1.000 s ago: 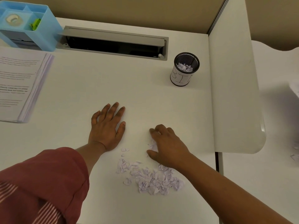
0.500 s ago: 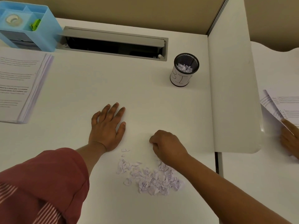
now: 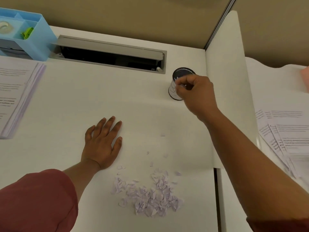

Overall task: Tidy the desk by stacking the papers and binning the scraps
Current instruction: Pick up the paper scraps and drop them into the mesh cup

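Scraps (image 3: pixel 150 198), torn paper: heaped on white desk (image 3: pixel 100 97) at its near edge, a few strays just beyond. Right hand (image 3: pixel 195 94): fingers curled, pinching some white bits above mesh bin (image 3: pixel 177 77). Left hand (image 3: pixel 102 144): flat, fingers straight, resting on desk beside heap. Stacked papers (image 3: pixel 16 94): far left. Blue organiser (image 3: pixel 33 39): rear left corner.

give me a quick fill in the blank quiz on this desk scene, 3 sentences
1. The right hand holds scraps over the black mesh ____.
2. The left hand lies ____ on the desk.
3. The pile of torn scraps lies nearest the ____ hand.

Missing words: bin; flat; left
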Demonstrator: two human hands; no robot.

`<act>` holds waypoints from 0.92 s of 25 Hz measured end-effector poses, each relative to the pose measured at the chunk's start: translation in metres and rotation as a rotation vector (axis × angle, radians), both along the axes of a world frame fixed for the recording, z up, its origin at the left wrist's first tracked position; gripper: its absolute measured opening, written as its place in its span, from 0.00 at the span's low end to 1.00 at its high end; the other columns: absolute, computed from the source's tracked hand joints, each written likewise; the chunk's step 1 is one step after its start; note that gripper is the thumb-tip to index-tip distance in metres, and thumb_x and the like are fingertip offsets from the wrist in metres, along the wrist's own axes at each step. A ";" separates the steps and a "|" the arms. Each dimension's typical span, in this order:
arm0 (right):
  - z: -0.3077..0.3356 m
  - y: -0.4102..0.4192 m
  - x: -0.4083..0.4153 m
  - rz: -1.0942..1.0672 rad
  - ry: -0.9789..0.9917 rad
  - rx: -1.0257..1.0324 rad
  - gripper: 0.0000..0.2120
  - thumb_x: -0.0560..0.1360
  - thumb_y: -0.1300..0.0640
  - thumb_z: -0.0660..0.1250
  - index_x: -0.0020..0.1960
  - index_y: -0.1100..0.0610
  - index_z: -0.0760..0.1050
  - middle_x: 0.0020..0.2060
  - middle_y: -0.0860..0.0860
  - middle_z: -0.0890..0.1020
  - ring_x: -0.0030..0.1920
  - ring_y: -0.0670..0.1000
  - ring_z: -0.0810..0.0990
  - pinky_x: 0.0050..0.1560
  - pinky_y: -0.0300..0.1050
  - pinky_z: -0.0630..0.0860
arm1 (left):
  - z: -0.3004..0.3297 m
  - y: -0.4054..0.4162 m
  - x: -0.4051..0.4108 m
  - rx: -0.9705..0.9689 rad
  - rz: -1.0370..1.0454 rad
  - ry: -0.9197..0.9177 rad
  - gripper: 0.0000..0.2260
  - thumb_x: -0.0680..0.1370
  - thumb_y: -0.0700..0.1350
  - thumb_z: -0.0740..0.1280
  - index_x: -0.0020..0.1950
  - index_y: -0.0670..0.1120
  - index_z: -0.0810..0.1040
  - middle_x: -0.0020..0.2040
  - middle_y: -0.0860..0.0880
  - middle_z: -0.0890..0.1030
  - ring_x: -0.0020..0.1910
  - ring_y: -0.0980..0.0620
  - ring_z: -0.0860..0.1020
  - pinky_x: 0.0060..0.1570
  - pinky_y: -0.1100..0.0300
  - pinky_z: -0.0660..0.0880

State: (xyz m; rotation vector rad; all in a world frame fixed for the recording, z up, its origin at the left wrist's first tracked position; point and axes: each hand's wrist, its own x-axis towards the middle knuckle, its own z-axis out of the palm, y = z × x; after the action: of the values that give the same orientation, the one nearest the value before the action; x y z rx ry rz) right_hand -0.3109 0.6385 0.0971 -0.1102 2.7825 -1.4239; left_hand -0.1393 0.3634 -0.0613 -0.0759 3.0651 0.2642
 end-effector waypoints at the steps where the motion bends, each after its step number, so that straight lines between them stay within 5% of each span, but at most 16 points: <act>1: 0.001 0.000 -0.013 -0.036 0.044 0.011 0.08 0.74 0.63 0.70 0.48 0.53 0.85 0.42 0.45 0.85 0.43 0.42 0.82 0.46 0.34 0.78 | 0.000 0.000 0.001 0.004 0.001 0.000 0.27 0.82 0.59 0.49 0.81 0.55 0.60 0.82 0.52 0.58 0.81 0.46 0.56 0.75 0.43 0.54; 6: -0.005 0.006 -0.064 -0.153 0.108 0.076 0.08 0.75 0.64 0.68 0.49 0.55 0.85 0.44 0.45 0.83 0.47 0.44 0.81 0.55 0.45 0.81 | 0.000 0.000 -0.001 0.003 0.000 -0.006 0.27 0.82 0.59 0.49 0.81 0.55 0.60 0.82 0.52 0.58 0.81 0.47 0.55 0.75 0.44 0.52; 12: -0.015 0.008 -0.077 -0.131 0.041 0.115 0.07 0.76 0.64 0.69 0.47 0.55 0.84 0.44 0.47 0.84 0.49 0.49 0.83 0.55 0.49 0.82 | -0.001 -0.001 0.000 -0.012 0.004 -0.013 0.27 0.82 0.59 0.49 0.81 0.56 0.60 0.82 0.53 0.58 0.81 0.47 0.55 0.75 0.44 0.52; 23: -0.018 0.015 -0.071 -0.034 0.029 0.263 0.18 0.78 0.68 0.64 0.65 0.58 0.79 0.62 0.55 0.82 0.63 0.56 0.79 0.65 0.49 0.77 | -0.001 0.000 -0.002 -0.005 -0.002 -0.009 0.27 0.82 0.58 0.50 0.81 0.55 0.60 0.82 0.52 0.58 0.81 0.47 0.56 0.75 0.44 0.52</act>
State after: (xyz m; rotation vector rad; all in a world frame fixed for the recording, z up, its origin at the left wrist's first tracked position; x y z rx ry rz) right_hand -0.3824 0.6534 0.0789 -0.0806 2.9769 -1.0559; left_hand -0.1410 0.3629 -0.0619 -0.0739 3.0569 0.2560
